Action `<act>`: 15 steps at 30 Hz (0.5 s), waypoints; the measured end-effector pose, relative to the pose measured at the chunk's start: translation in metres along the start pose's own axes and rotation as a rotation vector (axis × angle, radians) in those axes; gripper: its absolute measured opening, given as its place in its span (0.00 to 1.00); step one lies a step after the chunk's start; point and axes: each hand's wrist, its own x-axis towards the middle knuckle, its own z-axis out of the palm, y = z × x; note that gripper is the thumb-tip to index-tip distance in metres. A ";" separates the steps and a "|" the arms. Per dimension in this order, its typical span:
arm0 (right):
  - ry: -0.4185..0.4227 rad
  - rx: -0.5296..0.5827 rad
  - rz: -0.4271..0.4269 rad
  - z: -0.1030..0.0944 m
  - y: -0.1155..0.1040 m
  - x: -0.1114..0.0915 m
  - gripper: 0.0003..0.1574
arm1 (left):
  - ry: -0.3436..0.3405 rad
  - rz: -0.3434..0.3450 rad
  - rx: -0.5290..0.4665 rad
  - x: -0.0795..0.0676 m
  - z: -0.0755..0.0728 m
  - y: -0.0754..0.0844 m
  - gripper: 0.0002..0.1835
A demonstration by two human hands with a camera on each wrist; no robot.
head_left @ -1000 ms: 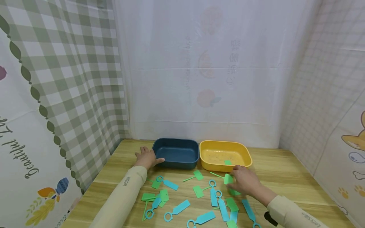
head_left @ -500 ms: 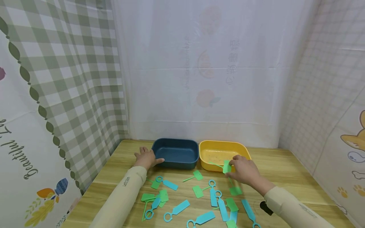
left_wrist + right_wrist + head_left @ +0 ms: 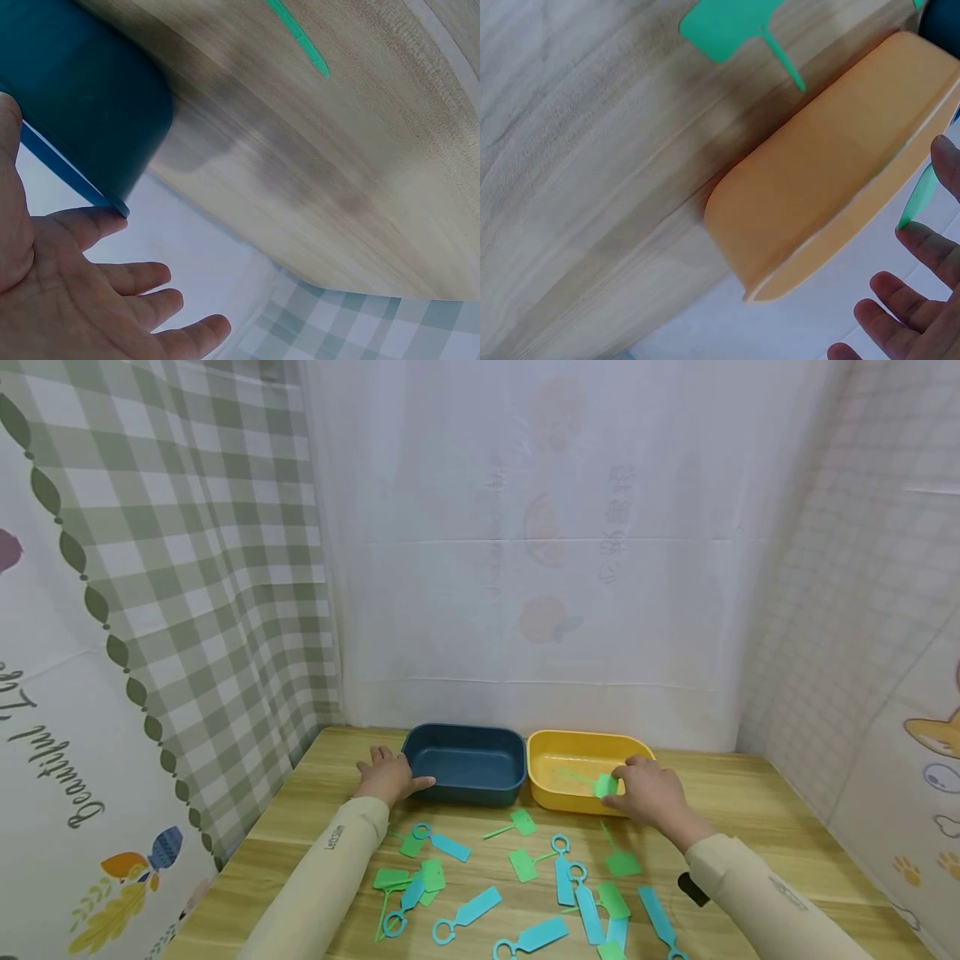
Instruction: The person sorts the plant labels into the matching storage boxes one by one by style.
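- The work seems to be judged early: loose tags are spread over much of the tabletop [image 3: 705, 810] in front of the yellow bin [image 3: 570, 800], and one tag is brought over that bin.
- The far side of the tabletop is bordered by the hanging cloth [image 3: 585, 710], just behind the yellow bin; the easiest room for moving is found right of the yellow bin, where bare wood is seen.
- The blue bin [image 3: 465, 796] is placed just left of the yellow bin, with hardly any gap left between; no tag can be seen in it, so its share is probably all left.
- The left hand [image 3: 386, 778] is laid at the blue bin's far end from the yellow bin, fingers spread, the rim touched and no tag held.
- The right hand [image 3: 651, 793] is held at the yellow bin's near right rim, thumb and index finger closed in a pinch, the others loose.
- By that pinch the held green tag [image 3: 606, 785] is kept over the yellow bin, not yet released; whether others lie beneath cannot be told.
- Blue ring tags [image 3: 480, 906] and loose green tags [image 3: 522, 821] are left before the yellow bin, some overlapped.
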 end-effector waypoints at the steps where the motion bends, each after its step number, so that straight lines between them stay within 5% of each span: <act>1: -0.011 0.002 0.013 0.000 0.002 0.001 0.32 | 0.002 0.001 -0.001 0.000 0.000 0.000 0.47; 15: -0.063 0.054 0.190 0.003 0.035 0.009 0.33 | -0.001 -0.009 -0.003 0.006 0.004 -0.002 0.49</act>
